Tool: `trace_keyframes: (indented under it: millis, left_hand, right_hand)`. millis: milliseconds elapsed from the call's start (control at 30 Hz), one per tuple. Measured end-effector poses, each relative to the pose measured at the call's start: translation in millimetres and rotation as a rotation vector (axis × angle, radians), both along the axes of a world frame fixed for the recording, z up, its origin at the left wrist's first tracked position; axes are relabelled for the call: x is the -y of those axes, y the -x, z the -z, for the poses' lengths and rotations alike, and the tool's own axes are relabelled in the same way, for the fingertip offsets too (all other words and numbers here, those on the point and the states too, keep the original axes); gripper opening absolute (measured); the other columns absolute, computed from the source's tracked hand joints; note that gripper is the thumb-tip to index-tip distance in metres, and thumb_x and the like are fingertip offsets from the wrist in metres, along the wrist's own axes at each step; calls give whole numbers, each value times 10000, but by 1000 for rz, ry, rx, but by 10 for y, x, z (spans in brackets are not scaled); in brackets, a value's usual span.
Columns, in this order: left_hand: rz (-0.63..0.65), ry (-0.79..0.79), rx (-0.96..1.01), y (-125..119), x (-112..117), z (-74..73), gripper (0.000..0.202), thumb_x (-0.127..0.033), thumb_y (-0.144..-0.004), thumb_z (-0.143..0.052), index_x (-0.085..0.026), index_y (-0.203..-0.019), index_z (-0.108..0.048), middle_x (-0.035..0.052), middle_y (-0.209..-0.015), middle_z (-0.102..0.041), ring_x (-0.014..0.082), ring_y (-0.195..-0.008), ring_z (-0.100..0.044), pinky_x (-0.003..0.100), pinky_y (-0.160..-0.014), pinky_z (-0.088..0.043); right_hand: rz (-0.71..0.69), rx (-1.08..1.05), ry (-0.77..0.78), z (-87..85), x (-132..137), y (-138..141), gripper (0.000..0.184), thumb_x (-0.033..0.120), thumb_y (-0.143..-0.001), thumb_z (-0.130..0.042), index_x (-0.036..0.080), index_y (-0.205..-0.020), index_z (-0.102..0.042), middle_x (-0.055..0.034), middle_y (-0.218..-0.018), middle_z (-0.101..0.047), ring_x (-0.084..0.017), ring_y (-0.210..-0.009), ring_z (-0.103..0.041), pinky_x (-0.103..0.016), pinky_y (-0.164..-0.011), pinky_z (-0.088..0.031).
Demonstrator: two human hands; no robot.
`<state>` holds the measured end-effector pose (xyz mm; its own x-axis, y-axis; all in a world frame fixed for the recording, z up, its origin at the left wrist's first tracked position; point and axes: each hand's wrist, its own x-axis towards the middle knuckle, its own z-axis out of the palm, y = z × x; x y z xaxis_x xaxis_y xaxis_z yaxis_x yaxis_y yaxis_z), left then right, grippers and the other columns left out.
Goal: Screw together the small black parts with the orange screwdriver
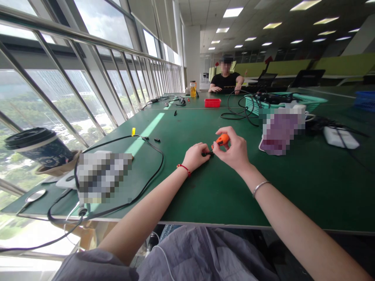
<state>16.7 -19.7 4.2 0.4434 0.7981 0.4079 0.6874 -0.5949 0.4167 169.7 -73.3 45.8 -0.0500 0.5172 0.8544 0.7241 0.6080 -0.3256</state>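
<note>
The right hand is closing around an orange-handled screwdriver, thumb and fingers wrapping the handle, and is pointing its tip down and toward nine o'clock at a small black part. The left hand is pinching that part against the green table, fingers curled shut on it. The tool is already meeting the part, so the work looks to be in its middle stretch; whether a screw is going in or coming out cannot be told (the part is too small to read). Two more small black pieces are lying apart at ten o'clock from the hands, seemingly untouched.

Room is generous around the hands: bare tabletop is stretching toward twelve and three o'clock. At nine o'clock a black cable is looping near the left wrist, and beyond it a coffee cup is sitting close to the table's window-side edge. The near edge is running just under both forearms at six o'clock. A person in a black shirt is working well apart at the far end.
</note>
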Motion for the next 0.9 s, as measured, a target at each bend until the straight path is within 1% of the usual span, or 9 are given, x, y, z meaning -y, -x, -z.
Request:
trace_keyframes:
  millis: [133,267,333,433,567,633,733,800,900]
  left_hand:
    - [-3,-25,-32,-9,18,-14,76,-252,-757,-588,-182,-731,-574,23,-820,-605,162,-776,-570,262,-680,-445]
    - [-13,-25,-49,-14,22,-7,58,-241,-760,-586,-190,-780,-606,35,-861,-629,182,-834,-590,275,-726,-466]
    - [-14,-31,-51,-12,17,3,66,-243,-762,-589,-193,-797,-617,36,-873,-637,188,-844,-596,281,-738,-472]
    - [-12,-56,-58,-7,11,11,69,-236,-767,-583,-191,-803,-622,37,-876,-639,192,-846,-598,287,-743,-476]
    - [-1,-70,-73,-3,14,3,75,-242,-781,-569,-187,-794,-618,40,-866,-633,194,-841,-595,286,-731,-474]
    - [-1,-73,-78,-4,17,-1,80,-247,-788,-562,-187,-790,-615,40,-863,-633,193,-839,-596,285,-729,-473]
    - [-7,-70,-81,-5,19,-2,76,-249,-785,-567,-189,-790,-614,38,-864,-636,190,-833,-599,286,-738,-474]
    - [-13,-65,-88,-6,17,0,79,-258,-782,-576,-191,-790,-615,39,-863,-636,190,-830,-601,288,-742,-477]
    - [-19,-73,-102,-9,11,1,95,-276,-787,-574,-192,-793,-618,44,-863,-632,195,-841,-600,292,-744,-478]
  right_hand:
    - [-52,15,-18,-8,17,-10,261,240,-690,-556,212,-947,-517,42,-623,-546,-117,-484,-501,-237,-529,-400]
    - [18,-4,9,-10,12,0,131,341,-761,-560,225,-815,-533,35,-587,-558,-116,-464,-509,-230,-496,-370]
    - [40,7,18,-5,3,5,149,375,-786,-554,228,-764,-541,26,-586,-573,-122,-485,-530,-230,-509,-374]
    - [20,14,22,4,-5,6,143,358,-768,-569,230,-832,-562,28,-599,-576,-126,-496,-532,-233,-520,-388]
    - [-35,20,-10,3,5,-1,258,270,-710,-573,219,-961,-541,36,-620,-560,-131,-506,-524,-244,-544,-413]
    - [-45,25,-16,-1,10,-4,250,265,-708,-572,216,-952,-539,41,-608,-547,-128,-494,-517,-244,-537,-410]
    - [-12,23,-19,-8,11,-4,138,309,-745,-572,223,-851,-552,40,-580,-546,-126,-475,-516,-242,-518,-396]
    - [6,19,-23,-12,10,-3,111,327,-762,-566,226,-809,-556,31,-586,-562,-128,-483,-528,-241,-514,-392]
    - [-11,18,-20,-14,12,-5,156,316,-747,-574,227,-874,-558,30,-624,-581,-123,-485,-522,-241,-518,-399]
